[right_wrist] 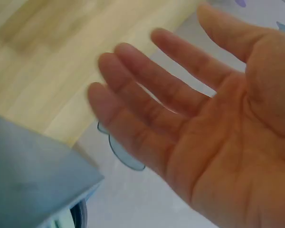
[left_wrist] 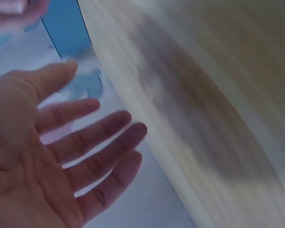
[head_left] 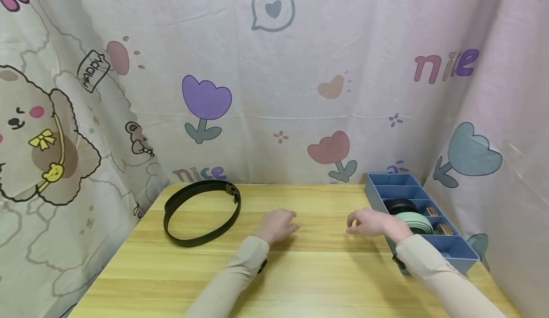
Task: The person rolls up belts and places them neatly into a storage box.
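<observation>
My left hand [head_left: 278, 225] hovers over the middle of the table, its fingers spread and relaxed, holding nothing. Its palm and loose fingers [left_wrist: 104, 156] show in the left wrist view. To the right, my right hand [head_left: 368, 222] hangs over the table just left of the blue divided box [head_left: 391, 179], its fingers slightly bent and nothing in them. A black belt [head_left: 201, 239] with a dark buckle lies in a large loop at the table's back left. In the box sit a rolled black belt [head_left: 401, 206] and a rolled light green belt [head_left: 413, 222].
Brown-and-metal small items [head_left: 443, 229] lie in the box compartments beside the rolls. The wooden table [head_left: 317, 280] reaches back to a printed curtain [head_left: 274, 70], which also hangs along both sides.
</observation>
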The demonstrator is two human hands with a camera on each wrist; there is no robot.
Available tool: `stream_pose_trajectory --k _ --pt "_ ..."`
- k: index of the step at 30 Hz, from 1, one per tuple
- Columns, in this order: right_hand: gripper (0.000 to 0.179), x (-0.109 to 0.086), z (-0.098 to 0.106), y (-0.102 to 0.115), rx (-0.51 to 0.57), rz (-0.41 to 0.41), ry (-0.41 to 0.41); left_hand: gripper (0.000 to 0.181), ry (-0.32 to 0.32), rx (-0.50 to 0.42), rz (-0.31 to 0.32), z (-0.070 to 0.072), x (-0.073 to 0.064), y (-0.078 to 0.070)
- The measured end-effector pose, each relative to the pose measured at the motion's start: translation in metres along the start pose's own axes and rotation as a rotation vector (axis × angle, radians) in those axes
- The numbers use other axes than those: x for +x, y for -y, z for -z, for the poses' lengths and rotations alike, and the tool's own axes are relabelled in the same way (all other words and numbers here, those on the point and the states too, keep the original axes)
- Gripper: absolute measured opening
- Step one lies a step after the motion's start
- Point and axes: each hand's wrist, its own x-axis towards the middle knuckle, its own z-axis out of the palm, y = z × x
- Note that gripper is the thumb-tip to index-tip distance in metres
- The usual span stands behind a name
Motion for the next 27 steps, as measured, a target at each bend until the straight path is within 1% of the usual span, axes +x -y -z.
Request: stream_pose_trajectory --k 2,4,10,12,15,17,19,22,25,27 --pt "0.012 0.001 -0.004 0.003 -0.007 -0.001 0.041 0.027 -0.008 -0.001 0.065 0.003 -0.002 0.015" --pt "0.012 0.003 -0.008 0.005 -0.009 0.0 0.056 0.024 -0.008 0.013 0.124 0.006 -0.002 0.029" --pt "0.011 0.008 -0.02 0.009 -0.005 0.031 0.051 0.016 -0.022 0.064 0.264 0.014 -0.001 0.067" --pt "0.011 0.01 -0.024 0.012 -0.014 0.037 0.055 0.018 -0.019 0.06 0.314 0.016 -0.002 0.079" --pt "0.01 0.012 -0.03 0.015 -0.006 0.009 0.063 0.027 0.004 0.014 0.396 0.02 -0.002 0.093" --pt "0.01 0.014 -0.032 0.019 -0.002 -0.003 0.066 0.039 0.036 -0.03 0.438 0.021 -0.002 0.102" --pt "0.009 0.015 -0.035 0.022 0.02 -0.022 0.069 0.052 0.074 -0.08 0.449 0.022 -0.002 0.109" --pt "0.009 0.016 -0.038 0.025 0.026 -0.022 0.067 0.067 0.125 -0.148 0.425 0.021 0.0 0.119" --pt "0.009 0.016 -0.041 0.027 0.021 -0.01 0.055 0.071 0.161 -0.195 0.411 0.021 0.001 0.127" --pt "0.009 0.017 -0.042 0.027 0.018 0.007 0.047 0.072 0.176 -0.206 0.42 0.02 0.002 0.131"
